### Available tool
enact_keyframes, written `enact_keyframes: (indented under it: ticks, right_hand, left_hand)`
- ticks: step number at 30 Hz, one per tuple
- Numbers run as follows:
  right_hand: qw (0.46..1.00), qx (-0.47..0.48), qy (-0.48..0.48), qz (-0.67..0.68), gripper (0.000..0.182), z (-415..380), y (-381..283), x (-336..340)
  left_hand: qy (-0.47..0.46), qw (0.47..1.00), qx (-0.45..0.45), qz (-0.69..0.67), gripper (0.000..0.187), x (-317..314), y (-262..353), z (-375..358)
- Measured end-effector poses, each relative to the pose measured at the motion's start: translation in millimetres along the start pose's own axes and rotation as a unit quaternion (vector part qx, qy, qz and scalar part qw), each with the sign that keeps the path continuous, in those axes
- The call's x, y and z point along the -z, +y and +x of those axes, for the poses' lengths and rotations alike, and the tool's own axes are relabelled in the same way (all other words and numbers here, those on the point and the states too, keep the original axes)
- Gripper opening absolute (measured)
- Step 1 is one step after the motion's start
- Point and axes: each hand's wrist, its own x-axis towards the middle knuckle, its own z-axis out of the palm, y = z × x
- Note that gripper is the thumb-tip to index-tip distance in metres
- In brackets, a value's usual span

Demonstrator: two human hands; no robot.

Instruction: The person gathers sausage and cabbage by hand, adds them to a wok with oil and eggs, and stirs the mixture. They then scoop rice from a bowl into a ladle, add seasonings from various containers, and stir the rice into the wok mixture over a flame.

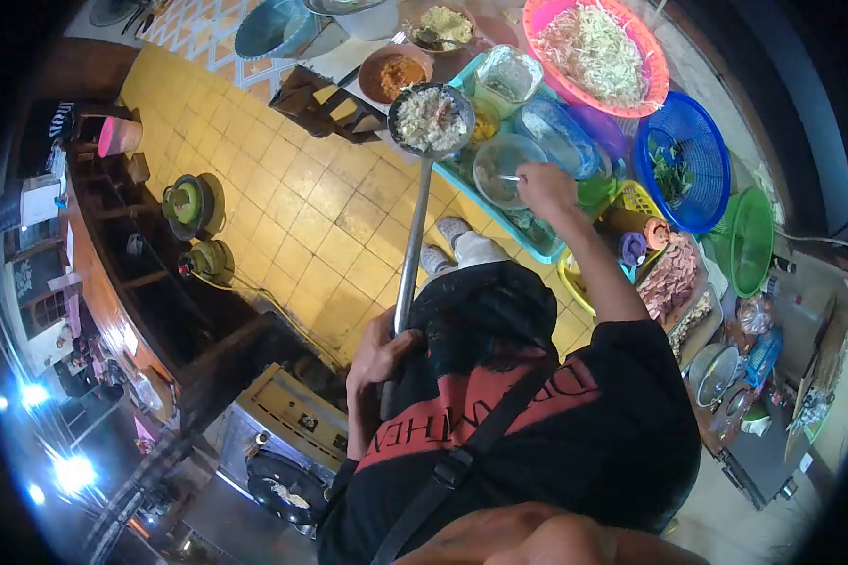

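My left hand [382,353] is wrapped round the long metal handle of a ladle [415,240]. The ladle's round bowl, filled with a pale chopped mixture [432,120], is beside a bowl of orange-red paste [393,76]. My right hand [545,188] pinches the handle of a spoon [509,178] over a translucent round container [499,171]. That container stands in a turquoise tray [471,188]; the spoon's far end is hard to make out. Other containers in the tray hold white powder or batter [554,132].
Shredded cabbage fills a pink basket [540,42]; beside it are a blue basket [711,207] with greens and a green basket [750,243]. A stove with a dark pan [287,485] is lower left. Gas cylinders [207,259] stand on the yellow floor [301,207].
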Motion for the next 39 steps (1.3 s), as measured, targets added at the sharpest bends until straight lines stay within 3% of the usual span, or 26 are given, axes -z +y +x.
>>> enact_keyframes:
  ticks: [2,15,18,21,23,24,26,29,34,39]
  right_hand:
    - [0.997,-0.04,0.005,0.065,0.017,-6.3,-2.1,9.8]
    - [0.996,-0.032,-0.039,0.078,0.018,-16.6,1.2,44.7]
    - [0.997,-0.029,0.004,0.068,0.017,-18.6,-7.8,72.0]
    - [0.993,0.042,0.074,0.079,0.017,-14.4,-26.0,99.0]
    - [0.987,0.038,0.152,-0.047,0.018,-8.0,-40.1,104.8]
    - [0.986,0.041,0.153,-0.048,0.018,-5.5,-44.0,109.4]
    - [0.991,-0.037,0.046,-0.123,0.02,3.0,-49.5,117.6]
    - [0.988,-0.072,-0.038,-0.132,0.02,26.7,-36.4,69.3]
    - [0.995,-0.008,-0.037,-0.096,0.018,27.6,-24.6,-5.6]
    - [0.996,-0.036,-0.051,-0.061,0.016,17.0,-16.3,2.8]
  left_hand:
    - [0.01,1.0,0.008,0.002,0.03,0.0,-1.1,0.8]
    - [0.033,0.999,-0.023,0.0,0.03,2.0,7.0,2.1]
    - [0.042,0.999,-0.012,-0.006,0.03,5.9,-6.8,1.9]
    - [0.037,0.995,-0.013,0.089,0.034,11.7,-4.3,-1.1]
    - [0.032,0.995,0.014,0.093,0.035,10.5,-3.5,-2.6]
    - [0.034,0.995,0.013,0.091,0.035,8.9,-4.2,-3.1]
    - [0.045,0.996,-0.012,0.076,0.033,7.1,-5.6,-2.4]
    - [0.028,1.0,-0.004,0.012,0.032,7.0,-0.2,-5.1]
    - [0.042,0.999,-0.016,-0.027,0.028,12.9,-2.4,-7.2]
    - [0.052,0.997,0.05,-0.007,0.024,18.8,20.9,-7.7]
